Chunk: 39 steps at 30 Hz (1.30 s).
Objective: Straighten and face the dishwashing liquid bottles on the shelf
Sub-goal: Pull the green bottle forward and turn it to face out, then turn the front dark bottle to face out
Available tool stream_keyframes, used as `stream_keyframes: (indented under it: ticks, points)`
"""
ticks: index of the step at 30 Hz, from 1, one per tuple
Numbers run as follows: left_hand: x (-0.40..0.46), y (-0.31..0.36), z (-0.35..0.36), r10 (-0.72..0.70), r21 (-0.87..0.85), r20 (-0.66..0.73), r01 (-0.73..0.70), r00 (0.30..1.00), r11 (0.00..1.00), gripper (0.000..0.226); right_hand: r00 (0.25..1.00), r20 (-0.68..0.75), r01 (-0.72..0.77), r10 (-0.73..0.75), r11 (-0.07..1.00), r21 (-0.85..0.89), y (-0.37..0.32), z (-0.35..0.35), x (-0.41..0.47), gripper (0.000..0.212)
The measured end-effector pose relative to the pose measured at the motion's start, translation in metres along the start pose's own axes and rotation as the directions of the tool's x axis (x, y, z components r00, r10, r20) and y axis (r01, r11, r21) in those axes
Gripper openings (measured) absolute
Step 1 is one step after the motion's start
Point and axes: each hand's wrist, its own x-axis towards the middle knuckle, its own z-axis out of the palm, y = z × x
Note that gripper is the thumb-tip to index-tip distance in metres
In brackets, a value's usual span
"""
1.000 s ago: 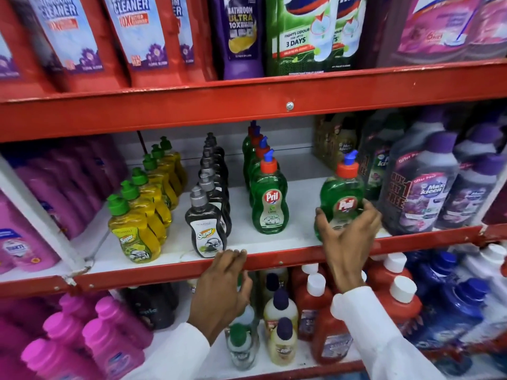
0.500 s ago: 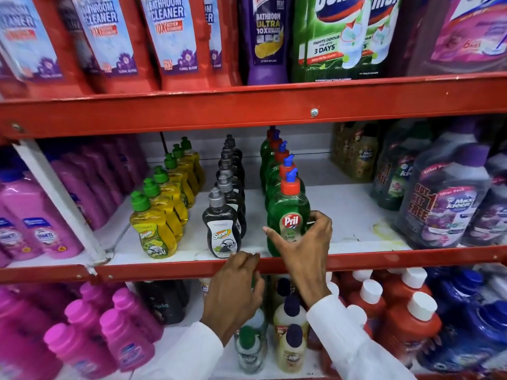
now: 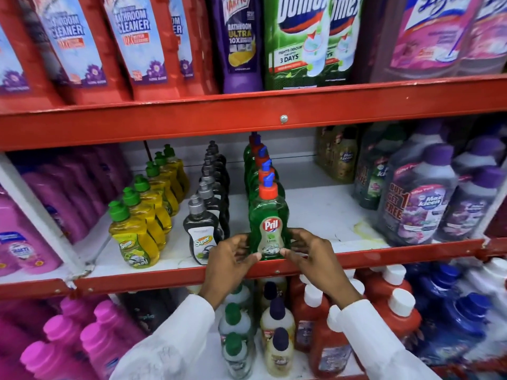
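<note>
Since half a second ago, left hand [image 3: 230, 257] has left the red shelf lip [image 3: 164, 278] to join right hand [image 3: 310, 255].

Head view: both clasp the green plastic Pril dish-liquid bottle [image 3: 269, 223], centre frame, heading its row; twist gently, label outward, base flush behind the lip.

Left hand [image 3: 233, 256] and right hand [image 3: 312, 256] raised, fingers curled inward; thumbs facing; white sleeves

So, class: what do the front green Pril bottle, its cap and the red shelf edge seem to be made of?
Front green Pril bottle: seemingly clear glossy plastic, since green liquid shows through and the surface glints. Its cap: opaque plastic, orange-red with a blue spout, smooth. Red shelf edge: probably painted metal, with glossy red paint and small rivets; chipped at a joint.
</note>
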Motion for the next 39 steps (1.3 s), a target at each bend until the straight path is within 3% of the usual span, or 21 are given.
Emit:
stream_keyframes:
  ticks: [13,17,19,21,23,24,26,29,34,39]
  points:
    - [0.002,-0.003,0.004,0.011,-0.050,0.001,-0.011,1.000,0.999,0.044,1.000,0.005,-0.026,0.026,0.999,-0.035,0.005,0.001,0.000,0.043]
    - [-0.008,-0.002,-0.003,0.028,-0.077,0.009,-0.027,1.000,0.997,0.049,0.991,-0.107,-0.083,0.086,0.996,0.036,-0.005,0.006,-0.009,0.053]
    - [-0.020,-0.002,-0.014,0.085,-0.085,-0.148,-0.098,0.985,0.992,0.036,0.952,-0.305,-0.012,0.010,1.000,-0.004,-0.018,0.010,-0.024,0.052]
    - [-0.034,-0.003,-0.032,0.178,-0.050,-0.456,-0.225,0.872,0.973,0.016,0.895,-0.421,0.129,-0.148,0.989,-0.073,-0.037,0.024,-0.043,0.037]
    - [-0.039,-0.009,-0.051,0.138,-0.089,-0.653,-0.257,0.744,0.962,0.011,0.901,-0.363,0.226,-0.236,0.972,-0.069,-0.055,0.047,-0.053,0.027]
    - [-0.035,-0.017,-0.059,0.085,-0.128,-0.683,-0.233,0.726,0.964,0.011,0.923,-0.297,0.241,-0.246,0.969,-0.055,-0.061,0.059,-0.052,0.027]
    - [-0.024,-0.033,-0.073,-0.026,-0.170,-0.615,-0.100,0.788,0.980,0.027,0.965,-0.145,0.211,-0.218,0.976,-0.059,-0.070,0.087,-0.037,0.035]
    - [-0.009,-0.053,-0.084,-0.098,-0.095,-0.368,0.068,0.925,0.993,0.056,0.988,-0.033,0.148,-0.152,0.985,-0.083,-0.075,0.111,-0.006,0.047]
    - [-0.002,-0.059,-0.088,-0.018,-0.014,-0.193,0.016,0.981,1.000,0.037,0.993,0.040,0.120,-0.116,0.982,-0.147,-0.072,0.116,0.013,0.036]
    - [-0.005,-0.065,-0.090,0.031,-0.062,-0.132,-0.040,0.991,0.997,0.042,0.998,0.013,0.059,-0.058,0.988,-0.142,-0.071,0.113,0.011,0.033]
